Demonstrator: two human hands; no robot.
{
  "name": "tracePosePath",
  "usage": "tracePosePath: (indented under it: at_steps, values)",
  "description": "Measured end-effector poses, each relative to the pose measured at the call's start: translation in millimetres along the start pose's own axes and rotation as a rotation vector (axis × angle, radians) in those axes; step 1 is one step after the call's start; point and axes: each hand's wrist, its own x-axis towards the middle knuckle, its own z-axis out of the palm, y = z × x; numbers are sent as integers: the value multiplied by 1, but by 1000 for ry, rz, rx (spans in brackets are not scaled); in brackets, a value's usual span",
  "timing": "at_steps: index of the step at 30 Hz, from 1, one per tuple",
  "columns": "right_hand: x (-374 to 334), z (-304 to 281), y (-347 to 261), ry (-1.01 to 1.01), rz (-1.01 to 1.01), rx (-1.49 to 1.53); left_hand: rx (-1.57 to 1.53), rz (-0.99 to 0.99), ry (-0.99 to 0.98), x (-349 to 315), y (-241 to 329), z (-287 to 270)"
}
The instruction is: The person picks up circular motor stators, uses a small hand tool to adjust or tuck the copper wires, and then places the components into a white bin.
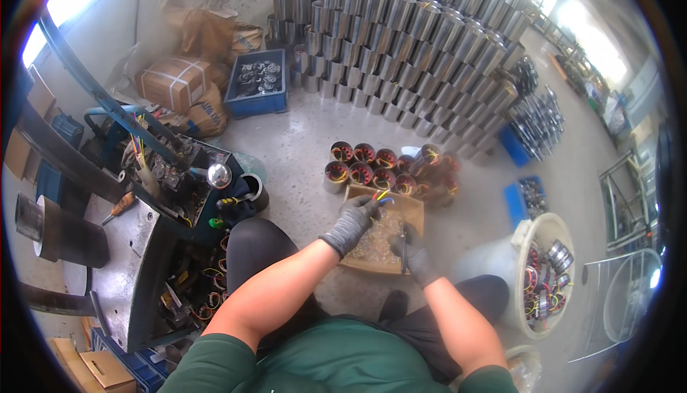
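Note:
My left hand, in a grey knitted glove, is closed on a small bunch of coloured wires. Their yellow, red and blue ends stick out past its fingertips. My right hand, gloved too, grips a dark, slender hand tool whose exact kind I cannot make out. Both hands are over a cardboard box with many small pale, yellowish bits inside. Just beyond the box stand several metal cylinders with red windings and coloured leads, set in rows on the floor.
At the back rises a tall stack of shiny metal tubes. A blue crate of metal parts stands left of it. Close on my left is a workbench with a machine; at right are a pale bucket of wired parts and a blue bin.

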Motion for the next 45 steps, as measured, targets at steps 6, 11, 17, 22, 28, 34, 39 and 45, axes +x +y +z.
tracePosePath:
  at_steps: [6, 11, 17, 22, 28, 34, 39, 45]
  values:
    - [-1, -15, 11, -42, -49, -337, -19, -71, 121, -11, 19, 6]
    - [10, -26, 37, -34, -177, -352, 195, -30, 24, -6, -2, 7]
    - [4, -17, 2, -113, 270, 146, 579, 106, -10, 5, -22, -1]
    - [-5, -12, -13, -145, 364, 133, 880, 173, -77, 0, -17, -4]
    - [-3, -16, -7, -216, 373, 31, 1047, 196, -175, 2, -15, -7]
    - [-2, -19, 46, -103, 342, 122, 1041, 69, -210, 1, -16, -7]
    - [-1, -21, 37, -45, 437, 352, 986, -10, -185, 10, -23, -13]
    - [-2, -11, 32, -37, 279, -187, 908, 29, -111, 13, -33, -14]
